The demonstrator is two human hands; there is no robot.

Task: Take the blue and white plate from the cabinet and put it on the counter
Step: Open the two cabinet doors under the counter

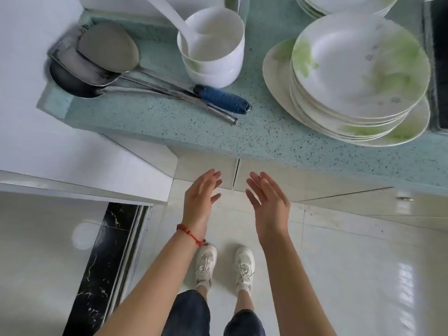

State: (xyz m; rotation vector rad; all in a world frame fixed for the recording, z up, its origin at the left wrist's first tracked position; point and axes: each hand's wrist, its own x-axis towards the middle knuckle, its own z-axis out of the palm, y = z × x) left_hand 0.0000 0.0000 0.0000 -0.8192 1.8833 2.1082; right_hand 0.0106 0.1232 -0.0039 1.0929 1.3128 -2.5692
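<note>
No blue and white plate shows in the head view. My left hand (200, 198) and my right hand (268, 204) hang below the counter's front edge, palms facing each other, fingers spread, holding nothing. They are just in front of the two shut cabinet doors (206, 170) under the speckled green counter (242, 132), near the gap between the doors. A red string bracelet circles my left wrist.
On the counter stand a stack of white plates with green pattern (358, 76), two nested white bowls with a white ladle (213, 49), and metal spatulas (101, 59) with a blue-wrapped handle. More plates sit at the far right. A white door panel (72, 154) is at my left.
</note>
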